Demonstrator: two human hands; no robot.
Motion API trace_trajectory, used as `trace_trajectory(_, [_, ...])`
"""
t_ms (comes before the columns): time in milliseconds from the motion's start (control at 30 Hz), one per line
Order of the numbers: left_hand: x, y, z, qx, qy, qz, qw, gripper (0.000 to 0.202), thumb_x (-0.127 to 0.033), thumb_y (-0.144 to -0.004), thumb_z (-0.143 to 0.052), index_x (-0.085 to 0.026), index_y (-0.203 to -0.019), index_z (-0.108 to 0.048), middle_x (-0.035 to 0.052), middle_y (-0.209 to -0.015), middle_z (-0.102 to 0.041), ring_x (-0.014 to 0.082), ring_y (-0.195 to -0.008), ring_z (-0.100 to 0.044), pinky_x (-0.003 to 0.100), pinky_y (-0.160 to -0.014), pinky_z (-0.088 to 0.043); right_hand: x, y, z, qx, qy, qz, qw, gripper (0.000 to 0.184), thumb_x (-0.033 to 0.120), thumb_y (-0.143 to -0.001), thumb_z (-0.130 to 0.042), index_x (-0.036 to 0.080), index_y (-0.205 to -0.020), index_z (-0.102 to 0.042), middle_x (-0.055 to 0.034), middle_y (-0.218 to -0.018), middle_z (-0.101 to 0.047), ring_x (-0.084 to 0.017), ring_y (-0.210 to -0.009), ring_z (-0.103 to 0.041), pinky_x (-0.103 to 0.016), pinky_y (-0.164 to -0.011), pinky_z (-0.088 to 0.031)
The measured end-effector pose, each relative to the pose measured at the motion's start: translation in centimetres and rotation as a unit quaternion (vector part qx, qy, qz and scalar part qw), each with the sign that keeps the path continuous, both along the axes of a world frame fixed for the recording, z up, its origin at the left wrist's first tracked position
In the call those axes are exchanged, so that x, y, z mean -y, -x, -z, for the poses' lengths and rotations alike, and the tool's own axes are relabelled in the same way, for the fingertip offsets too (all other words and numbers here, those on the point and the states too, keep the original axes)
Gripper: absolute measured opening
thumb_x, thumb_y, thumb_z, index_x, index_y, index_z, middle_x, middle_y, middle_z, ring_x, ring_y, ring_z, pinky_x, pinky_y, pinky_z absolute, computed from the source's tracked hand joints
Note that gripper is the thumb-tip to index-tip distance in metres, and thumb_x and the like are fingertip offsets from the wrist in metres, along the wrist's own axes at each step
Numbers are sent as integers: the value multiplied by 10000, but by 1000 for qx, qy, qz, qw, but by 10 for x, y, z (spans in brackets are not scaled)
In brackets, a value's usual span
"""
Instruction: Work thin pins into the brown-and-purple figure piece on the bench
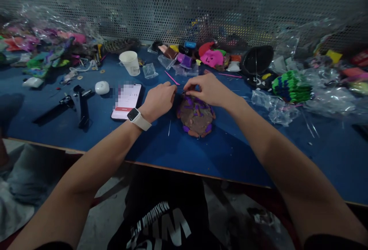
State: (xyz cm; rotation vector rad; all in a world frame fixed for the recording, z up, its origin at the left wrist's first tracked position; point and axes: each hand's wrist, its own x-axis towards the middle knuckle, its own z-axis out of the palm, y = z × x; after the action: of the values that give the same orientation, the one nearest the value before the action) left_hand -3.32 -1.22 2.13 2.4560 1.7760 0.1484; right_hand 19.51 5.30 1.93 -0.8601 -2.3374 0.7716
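Bearings are clock positions read from the clay disc.

1. Perforated metal screen [184, 8]: runs across the whole far side, at 12 o'clock.
2. Blue table [161, 148]: carries everything listed below. Its near edge runs past at 6 o'clock.
3. Clear plastic bags [274, 108]: crumpled heap at 3 o'clock, well apart from the disc.
4. Green-and-blue striped clay lump [291, 86]: at 2 o'clock, just behind the bags.
5. Clay disc [196, 116]: brown with purple patches, lying flat on the table near the middle of the view, between the two forearms.
6. Left hand [159, 98]: at 9 o'clock, just beside the disc. The fingers are curled inward with their tips at the disc's far-left rim. Whether they hold anything cannot be told.
7. Right hand [206, 89]: at 12 o'clock, over the disc's far rim. Thumb and forefinger are pinched together on that rim and the other fingers are bent alongside.
8. Smartphone [127, 100]: lit screen, lying flat at 9 o'clock beyond the left hand.
9. Black stand [80, 104]: lying down, farther out at 9 o'clock.
10. Pink clay face [212, 58]: at 12 o'clock, near the screen.
11. Paper cup [130, 62]: upright, at 10 o'clock.
12. White smartwatch [135, 116]: on the left wrist.
13. White oval case [102, 87]: at 9 o'clock, left of the phone.
14. Pink stick [171, 77]: at 11 o'clock, just behind the left hand.
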Motion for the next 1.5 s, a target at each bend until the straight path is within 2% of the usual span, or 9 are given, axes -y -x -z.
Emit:
trace_trajectory(100, [0,0,0,-3,-2,-1,1000,350,-199,-1148,-424,-196,-1320,-729,156,-1343,-715,314,-1219,-708,420,-962,-572,-5,-2,4,27,-36,-9,999,23,313,-924,-878,296,-928,-892,-61,-1012,-825,-298,-954,-726,-489,-961,-538])
trace_trajectory(333, [-1,0,4,2,-9,5,1000,364,-181,-1136,-417,-175,-1328,-726,173,-1343,-711,331,-1215,-707,445,-957,-579,-9,-3,13,64,-79,-19,995,151,301,-983,-779,283,-1014,-926,-105,-1092,-813,-326,-996,-719,-515,-964,-538])
trace_trajectory(533, [0,-1,2,0,-7,-2,1000,361,-174,-1126,-435,-186,-1334,-729,172,-1341,-706,333,-1206,-697,451,-967,-579,-5,-2,9,71,-74,-2,995,195,335,-1033,-736,251,-1131,-883,-116,-1102,-831,-332,-993,-742,-514,-957,-550])
trace_trajectory(633, [1,-1,2,2,-9,-1,1000,348,-152,-1116,-455,-191,-1321,-733,164,-1327,-706,329,-1205,-697,440,-967,-573,-3,-2,6,90,-79,10,993,173,354,-1024,-749,241,-1072,-870,-105,-1047,-830,-321,-962,-737,-503,-946,-551])
trace_trajectory(833, [1,0,6,10,-24,5,1000,340,-143,-1127,-450,-184,-1306,-736,166,-1297,-705,321,-1170,-702,436,-951,-575,-1,0,4,150,-123,-11,981,240,252,-1035,-656,247,-1081,-891,-120,-1132,-825,-340,-1115,-723,-507,-1016,-526])
trace_trajectory(1067, [-2,2,11,41,-62,20,997,286,-161,-1073,-570,-152,-1277,-770,210,-1423,-636,406,-1339,-626,544,-1090,-571,0,-1,1,115,-90,9,989,237,234,-1004,-666,242,-1103,-881,-105,-1123,-849,-327,-1059,-754,-495,-993,-550])
trace_trajectory(1200, [-6,3,15,74,-78,51,993,322,-140,-1034,-600,-178,-1298,-781,192,-1406,-668,425,-1362,-607,627,-1134,-539,-1,-4,-2,125,-83,30,988,197,267,-1005,-697,247,-1080,-878,-98,-1080,-849,-328,-1024,-754,-496,-976,-560])
trace_trajectory(1333, [-11,3,18,110,-91,72,987,292,-146,-1027,-613,-197,-1235,-811,162,-1311,-724,398,-1291,-643,608,-1104,-546,-3,-6,-3,144,-87,33,985,188,311,-1012,-718,243,-1075,-881,-105,-1081,-840,-320,-1013,-751,-500,-986,-562])
trace_trajectory(1500, [-18,2,25,141,-89,94,981,267,-153,-1027,-613,-187,-1156,-845,143,-1230,-760,359,-1234,-666,556,-1092,-551,-4,-4,0,156,-89,35,983,185,274,-987,-725,252,-1063,-893,-98,-1054,-845,-320,-994,-766,-533,-1031,-545])
